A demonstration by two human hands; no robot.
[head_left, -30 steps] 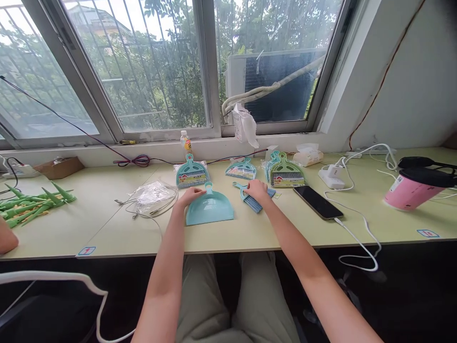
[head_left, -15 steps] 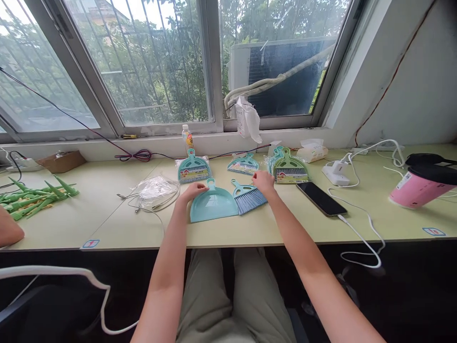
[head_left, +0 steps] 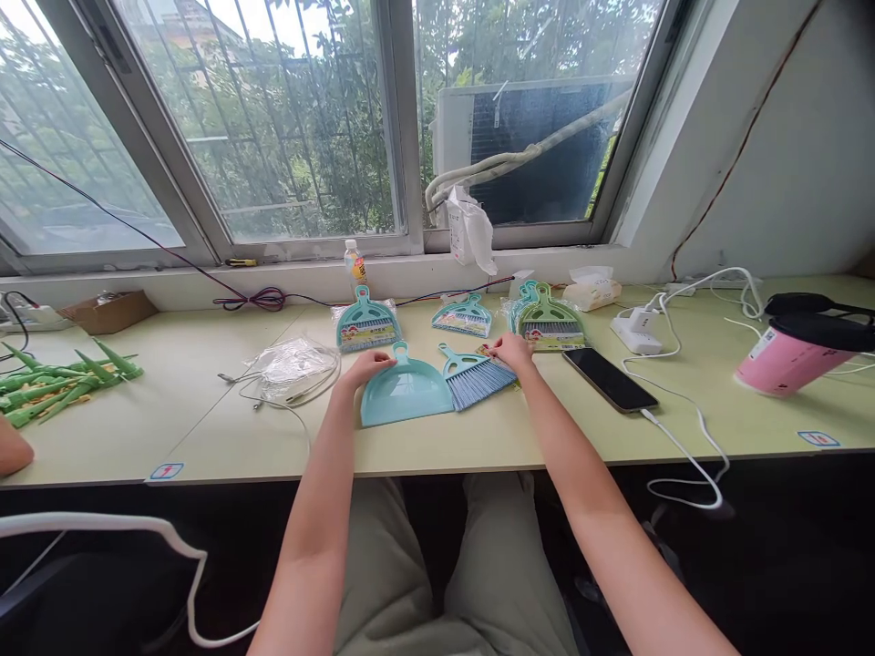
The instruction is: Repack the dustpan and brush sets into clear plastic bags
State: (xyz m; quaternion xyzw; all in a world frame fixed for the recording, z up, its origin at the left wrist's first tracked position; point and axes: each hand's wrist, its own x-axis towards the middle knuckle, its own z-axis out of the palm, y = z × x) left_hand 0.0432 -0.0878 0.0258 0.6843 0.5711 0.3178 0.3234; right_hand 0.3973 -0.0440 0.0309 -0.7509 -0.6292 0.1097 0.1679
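Observation:
A light-blue dustpan (head_left: 406, 392) lies on the table with its handle pointing away from me. My left hand (head_left: 369, 366) is closed on its upper left rim. Just right of the pan, a small hand brush (head_left: 477, 379) with blue-grey bristles lies at a slant, its handle toward the back. My right hand (head_left: 512, 351) is beside the bristles' right end, fingers pinched on a colourful printed card (head_left: 484, 350). Most of that card is hidden behind the hand and the brush.
Packaged dustpan sets (head_left: 367, 321) stand behind, with a green set (head_left: 549, 319) at right. A phone (head_left: 610, 379) on a white cable, a pink cup (head_left: 786, 355), a clear plastic bag (head_left: 293, 367) and green pieces (head_left: 61, 383) lie around. Someone's arm (head_left: 14, 449) shows far left.
My right hand has shifted slightly right along the brush, and the printed card now shows at its fingers. My left hand stays at the dustpan. The whole view has shifted a little.

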